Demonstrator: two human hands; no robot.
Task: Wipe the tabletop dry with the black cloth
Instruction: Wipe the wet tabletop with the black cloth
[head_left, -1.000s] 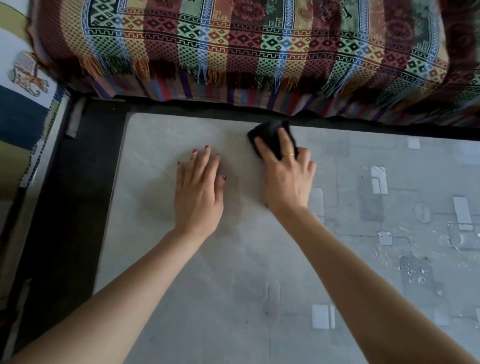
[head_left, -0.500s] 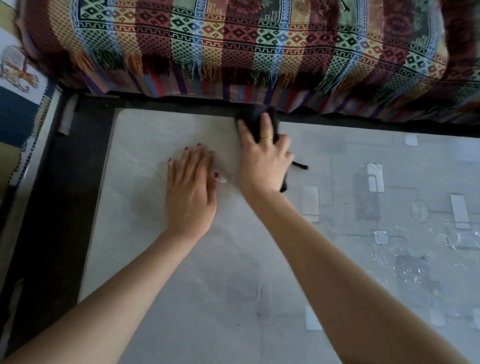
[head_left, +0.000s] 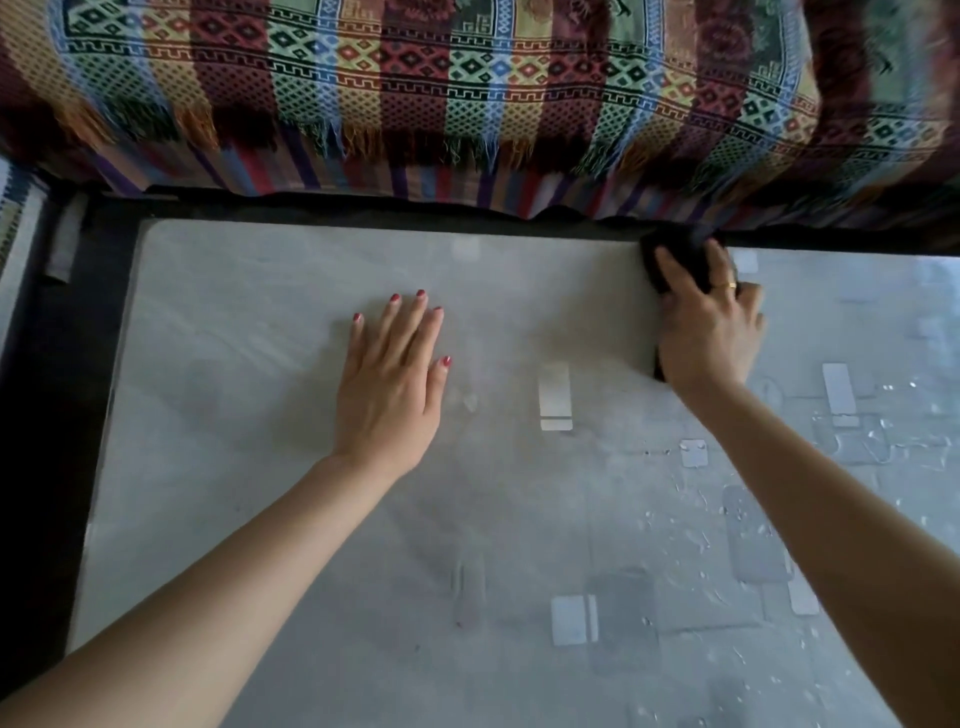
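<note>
Right hand (head_left: 709, 332) on black cloth (head_left: 675, 257)

Left hand (head_left: 387, 384) lying flat on the tabletop (head_left: 249, 364), left of centre, fingers pointing away toward the far edge. Right hand (head_left: 709, 325) further right and further back, pressing down on the cloth (head_left: 672, 257), right at the far edge of the tabletop. Water drops (head_left: 701, 540) scattered over the right part of the tabletop, nearer than the right hand. Draped blanket (head_left: 467, 88) hanging behind the far edge, across the whole width
</note>
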